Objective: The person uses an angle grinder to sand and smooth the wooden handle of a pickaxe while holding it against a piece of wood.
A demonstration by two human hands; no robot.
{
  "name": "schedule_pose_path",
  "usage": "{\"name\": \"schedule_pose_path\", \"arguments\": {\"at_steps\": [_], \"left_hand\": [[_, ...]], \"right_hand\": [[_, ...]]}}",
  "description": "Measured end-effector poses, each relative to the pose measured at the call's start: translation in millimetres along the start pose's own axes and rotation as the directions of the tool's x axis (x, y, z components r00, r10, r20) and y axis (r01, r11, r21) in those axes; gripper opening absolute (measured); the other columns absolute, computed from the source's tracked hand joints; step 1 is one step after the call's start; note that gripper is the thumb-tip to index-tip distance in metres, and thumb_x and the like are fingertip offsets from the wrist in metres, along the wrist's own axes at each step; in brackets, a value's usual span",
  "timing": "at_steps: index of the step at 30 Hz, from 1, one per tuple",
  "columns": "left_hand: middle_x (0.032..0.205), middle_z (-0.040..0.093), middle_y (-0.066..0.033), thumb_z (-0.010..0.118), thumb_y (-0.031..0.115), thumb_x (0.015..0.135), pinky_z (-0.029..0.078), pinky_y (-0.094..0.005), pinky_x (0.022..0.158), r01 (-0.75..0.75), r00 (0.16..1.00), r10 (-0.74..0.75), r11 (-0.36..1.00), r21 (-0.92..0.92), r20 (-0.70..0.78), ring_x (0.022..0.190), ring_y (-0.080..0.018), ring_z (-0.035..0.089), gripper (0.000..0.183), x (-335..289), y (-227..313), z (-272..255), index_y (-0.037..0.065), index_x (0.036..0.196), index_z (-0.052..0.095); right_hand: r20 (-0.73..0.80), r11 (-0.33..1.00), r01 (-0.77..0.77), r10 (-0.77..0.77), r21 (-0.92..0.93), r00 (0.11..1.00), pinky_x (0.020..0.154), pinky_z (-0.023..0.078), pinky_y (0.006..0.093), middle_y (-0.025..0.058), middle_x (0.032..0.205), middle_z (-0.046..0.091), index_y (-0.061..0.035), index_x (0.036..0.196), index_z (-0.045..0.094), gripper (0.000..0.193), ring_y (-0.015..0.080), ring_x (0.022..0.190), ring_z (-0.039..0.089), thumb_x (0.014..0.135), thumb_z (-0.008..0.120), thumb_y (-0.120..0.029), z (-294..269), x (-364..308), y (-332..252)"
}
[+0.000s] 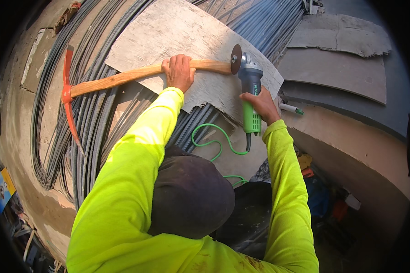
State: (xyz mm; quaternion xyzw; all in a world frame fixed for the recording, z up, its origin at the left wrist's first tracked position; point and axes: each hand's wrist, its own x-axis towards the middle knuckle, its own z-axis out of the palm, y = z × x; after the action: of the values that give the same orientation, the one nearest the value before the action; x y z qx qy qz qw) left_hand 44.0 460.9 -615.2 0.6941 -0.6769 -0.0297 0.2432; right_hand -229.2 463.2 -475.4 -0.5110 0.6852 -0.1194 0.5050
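My left hand (179,72) is closed over the wooden handle of a pickaxe (118,78), pressing it on a worn plywood sheet (168,32). The orange pickaxe head (67,94) lies out to the left over bundled steel bars. In my right hand (263,104) is a green and dark grey angle grinder (251,84), gripped round its body. The grinder's thin dark disc (236,59) stands upright at the right end of the handle, touching it or very close; I cannot tell which. A green cord (221,132) runs from the grinder's lower end toward my lap.
Bundles of ribbed steel bars (93,123) lie under and left of the plywood, with more thin bars (269,27) at the far right. Broken grey boards (337,68) rest on a ledge at right. A marker-like white tube (290,108) sits beside my right hand.
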Motion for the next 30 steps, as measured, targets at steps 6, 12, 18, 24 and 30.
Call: {"name": "schedule_pose_path", "arguments": {"at_steps": [6,12,18,24,30], "left_hand": [[0.114,0.056,-0.002,0.08,0.027,0.079,0.026,-0.0494,0.106,-0.002,1.0,0.002,1.0,-0.005,0.015,0.118,-0.0207,0.049,0.046,0,1,0,0.015,0.119,0.061],[0.114,0.055,-0.002,0.08,0.027,0.08,0.026,-0.0496,0.106,0.001,1.0,-0.001,1.0,-0.001,0.009,0.118,-0.0209,0.049,0.045,-1,0,1,0.015,0.119,0.061],[0.113,0.055,-0.0021,0.08,0.027,0.079,0.026,-0.0495,0.106,-0.004,1.0,0.004,1.0,0.002,0.005,0.117,-0.0208,0.049,0.045,0,0,1,0.015,0.119,0.06],[0.113,0.055,-0.002,0.08,0.027,0.08,0.026,-0.0496,0.107,0.001,1.0,-0.001,1.0,-0.002,0.011,0.117,-0.0208,0.049,0.045,-1,1,0,0.015,0.118,0.06],[0.113,0.055,-0.0021,0.08,0.027,0.08,0.026,-0.0492,0.107,0.001,1.0,-0.001,1.0,-0.004,0.008,0.117,-0.0207,0.05,0.044,0,1,0,0.015,0.118,0.06]], "right_hand": [[-0.022,1.0,0.018,-0.018,-0.005,1.0,0.065,0.052,0.0329,0.0084,0.086,0.065,0.0006,0.103,0.06,0.045,0.0173,0.07,0.062,0.072,0.081,-0.024,3,3,10],[-0.027,1.0,0.021,-0.021,-0.009,0.999,0.067,0.052,0.0337,0.0095,0.088,0.065,0.0016,0.105,0.059,0.047,0.0187,0.072,0.063,0.071,0.082,-0.024,4,3,16],[-0.016,1.0,0.008,-0.008,-0.011,1.0,0.068,0.053,0.0345,0.0114,0.09,0.065,0.0032,0.107,0.058,0.051,0.0203,0.074,0.063,0.071,0.082,-0.023,4,2,17],[-0.022,1.0,0.016,-0.016,0.0,1.0,0.069,0.053,0.0345,0.0119,0.091,0.065,0.0036,0.107,0.058,0.051,0.0206,0.075,0.064,0.071,0.082,-0.023,6,2,23],[-0.034,0.999,0.034,-0.034,-0.005,0.999,0.07,0.053,0.0345,0.012,0.09,0.065,0.0035,0.107,0.059,0.051,0.0206,0.076,0.064,0.07,0.082,-0.023,6,-2,24]]}}
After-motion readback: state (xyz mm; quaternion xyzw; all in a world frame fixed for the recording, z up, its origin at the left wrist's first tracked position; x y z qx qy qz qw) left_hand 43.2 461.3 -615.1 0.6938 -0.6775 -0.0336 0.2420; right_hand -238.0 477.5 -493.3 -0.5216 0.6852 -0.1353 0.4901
